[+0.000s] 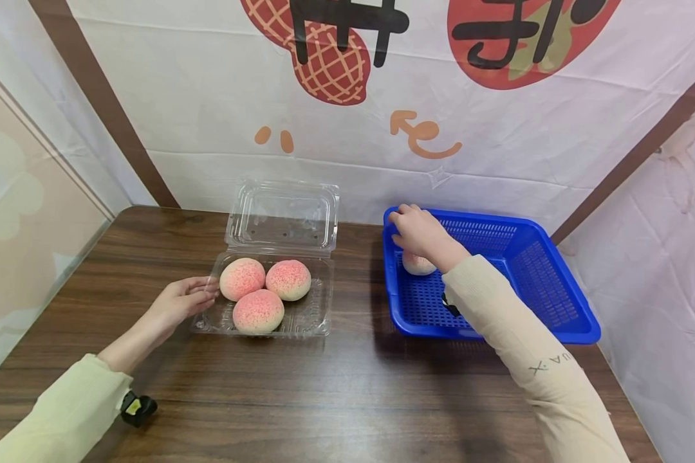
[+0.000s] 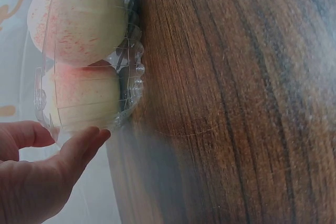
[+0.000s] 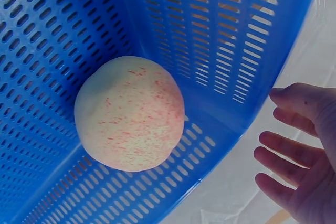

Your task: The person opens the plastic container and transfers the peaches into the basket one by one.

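Note:
Three round cream peaches with pink speckles, one of them a front peach, sit in an open clear plastic container. My left hand pinches the container's left edge; in the left wrist view the thumb and fingers lie on either side of its clear rim. Another peach rests inside a blue plastic basket, in its back left corner. My right hand is over that corner. In the right wrist view its fingers are spread and relaxed beside the basket rim, apart from the peach.
The container's clear lid stands raised at the back. Both containers are on a brown wood-grain table. A white printed cloth hangs right behind the table, and a pale panel stands at the left.

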Demonstrator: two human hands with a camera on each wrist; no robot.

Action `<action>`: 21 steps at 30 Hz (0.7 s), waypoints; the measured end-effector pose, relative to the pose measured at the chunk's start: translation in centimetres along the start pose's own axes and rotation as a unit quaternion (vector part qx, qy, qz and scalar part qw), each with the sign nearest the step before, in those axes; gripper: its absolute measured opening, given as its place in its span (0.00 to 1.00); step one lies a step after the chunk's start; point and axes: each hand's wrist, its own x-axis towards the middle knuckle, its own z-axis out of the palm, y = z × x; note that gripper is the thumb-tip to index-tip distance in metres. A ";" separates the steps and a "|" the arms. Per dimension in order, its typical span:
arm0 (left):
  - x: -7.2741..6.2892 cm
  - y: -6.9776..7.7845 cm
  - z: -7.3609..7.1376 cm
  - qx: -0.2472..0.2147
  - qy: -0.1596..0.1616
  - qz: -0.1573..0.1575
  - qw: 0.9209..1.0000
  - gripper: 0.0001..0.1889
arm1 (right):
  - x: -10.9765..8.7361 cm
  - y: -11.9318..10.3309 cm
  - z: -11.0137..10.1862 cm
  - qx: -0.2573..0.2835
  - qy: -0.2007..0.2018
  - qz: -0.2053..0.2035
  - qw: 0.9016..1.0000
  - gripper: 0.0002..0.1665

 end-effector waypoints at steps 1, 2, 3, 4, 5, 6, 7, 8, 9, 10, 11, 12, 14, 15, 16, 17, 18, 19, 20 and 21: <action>0.0 0.0 0.0 0.000 0.000 0.000 1.000 0.23 | 0.0 -0.1 -0.1 -0.002 0.000 -0.001 1.000 0.18; 0.0 0.0 0.0 0.000 0.000 0.001 1.000 0.23 | 0.1 -0.2 -0.2 -0.005 0.000 -0.001 1.000 0.18; 0.0 0.1 0.0 -0.001 0.000 0.001 1.000 0.23 | 0.1 -0.3 -0.3 -0.007 0.001 -0.003 1.000 0.17; 0.0 0.1 0.0 -0.001 0.000 0.001 1.000 0.23 | 0.2 -0.4 -0.4 -0.009 0.000 -0.004 1.000 0.17; 0.0 0.1 0.0 -0.001 0.000 0.001 1.000 0.23 | 0.2 -0.4 -0.5 -0.009 0.000 -0.007 1.000 0.17; 0.0 0.1 0.0 -0.001 0.000 0.001 1.000 0.23 | 0.2 -0.5 -0.6 -0.009 0.000 -0.009 1.000 0.17; 0.0 0.1 0.0 0.000 -0.001 0.000 1.000 0.23 | 0.3 -0.6 -0.7 -0.009 0.000 -0.010 1.000 0.17; 0.0 0.1 0.0 0.000 -0.001 0.000 1.000 0.23 | 0.3 -0.7 -0.7 -0.009 -0.001 -0.012 1.000 0.17; 0.0 0.1 0.0 0.000 -0.001 0.000 1.000 0.23 | 0.4 -0.8 -0.8 -0.011 -0.003 -0.013 1.000 0.17; 0.0 0.1 0.0 0.001 -0.001 -0.001 1.000 0.24 | 0.4 -0.9 -0.9 -0.011 -0.005 -0.014 1.000 0.17; 0.0 0.1 0.0 0.002 -0.001 -0.001 1.000 0.24 | 0.5 -1.0 -0.9 -0.012 -0.005 -0.015 1.000 0.18; 0.0 0.1 0.0 0.002 -0.001 -0.002 1.000 0.24 | 0.6 -1.1 -1.0 -0.013 -0.006 -0.016 1.000 0.18; 0.0 0.1 0.0 0.003 -0.001 -0.002 1.000 0.24 | 0.6 -1.3 -1.1 -0.014 -0.005 -0.018 1.000 0.18; 0.0 0.1 0.0 0.003 -0.001 -0.003 1.000 0.24 | 0.7 -1.4 -1.2 -0.013 -0.004 -0.019 1.000 0.18; 0.0 0.1 0.0 0.004 -0.001 -0.003 1.000 0.24 | 0.7 -1.5 -1.2 -0.011 -0.002 -0.021 1.000 0.18; 0.0 0.1 0.0 0.004 -0.001 -0.004 1.000 0.24 | 0.7 -1.6 -1.3 -0.008 -0.001 -0.022 1.000 0.18; 0.0 0.0 0.0 0.005 -0.001 -0.005 1.000 0.24 | 0.7 -1.7 -1.4 -0.008 0.001 -0.024 1.000 0.18; 0.0 0.0 0.0 0.006 -0.001 -0.005 1.000 0.24 | 0.7 -1.8 -1.4 -0.008 0.003 -0.026 1.000 0.18; 0.0 0.0 0.0 0.006 -0.001 -0.006 1.000 0.24 | 0.7 -1.9 -1.5 -0.008 0.004 -0.028 1.000 0.18; 0.0 0.0 0.0 0.007 0.000 -0.006 1.000 0.24 | 0.8 -2.0 -1.5 -0.009 0.006 -0.031 0.999 0.17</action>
